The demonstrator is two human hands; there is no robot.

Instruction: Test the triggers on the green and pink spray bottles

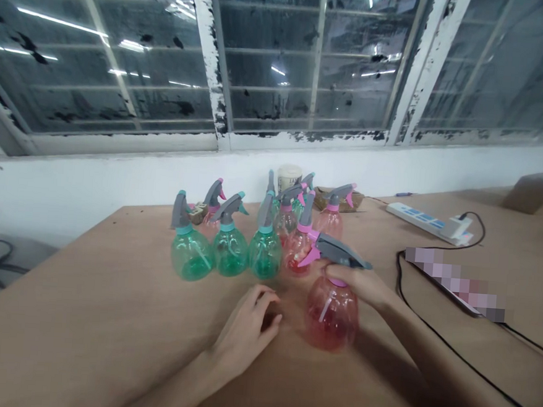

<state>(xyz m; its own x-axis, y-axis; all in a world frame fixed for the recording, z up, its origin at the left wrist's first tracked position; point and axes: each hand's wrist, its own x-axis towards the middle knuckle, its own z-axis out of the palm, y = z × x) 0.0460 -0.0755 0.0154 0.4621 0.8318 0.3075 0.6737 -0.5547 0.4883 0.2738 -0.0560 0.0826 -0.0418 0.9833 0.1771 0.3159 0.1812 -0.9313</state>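
Note:
My right hand is wrapped round the neck of a pink spray bottle, just under its grey head and pink trigger. The bottle is upright, with a little liquid at its bottom. To its left, my left hand rests low over the table, fingers curled loosely and apart, holding nothing. Beyond the hands stand several more spray bottles: a front row of green ones, among them a left green bottle, a middle green bottle and a right green bottle. A second pink bottle stands beside that row.
Behind the bottles a pale paper cup and a brown wrapped packet sit near the wall. On the right lie a white power strip, a phone-like device and its black cable. The table ends at the left.

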